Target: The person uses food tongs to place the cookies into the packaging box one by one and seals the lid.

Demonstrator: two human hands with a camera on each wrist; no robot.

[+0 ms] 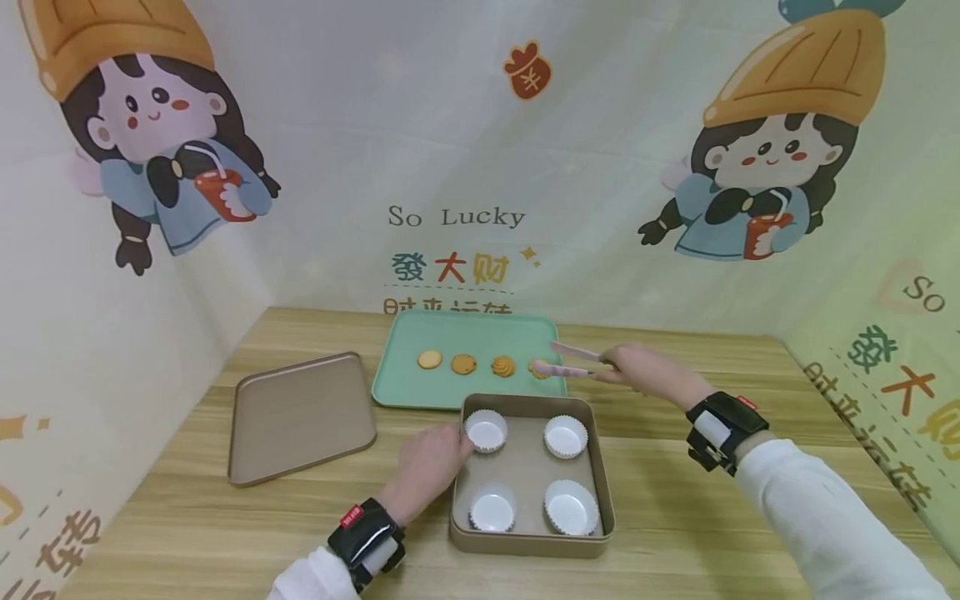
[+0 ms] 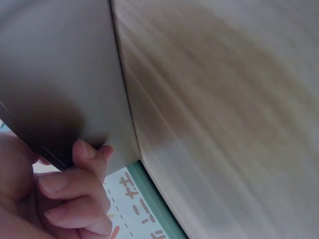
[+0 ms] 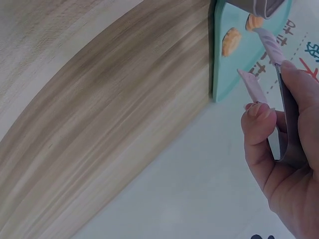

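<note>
My left hand (image 1: pixel 429 462) grips the left wall of a square brown baking tin (image 1: pixel 532 546); in the left wrist view its thumb and fingers pinch the wall (image 2: pixel 55 99). White paper cups (image 1: pixel 486 431) stand inside, one near each corner. In my right hand (image 1: pixel 652 371) is a pair of tongs (image 1: pixel 576 372) with pink tips. The tips are spread apart over the right end of a green tray (image 1: pixel 468 332), near the rightmost cookie (image 1: pixel 534 365), partly hidden by one tip. The right wrist view shows the tongs (image 3: pixel 288 114) with nothing between their tips.
A flat brown lid or tray (image 1: pixel 300 421) lies on the wooden table (image 1: pixel 697 500) to the left. Several cookies (image 1: pixel 463 364) sit in a row on the green tray, behind the tin. A printed cloth (image 1: pixel 345 150) hangs behind and beside the table.
</note>
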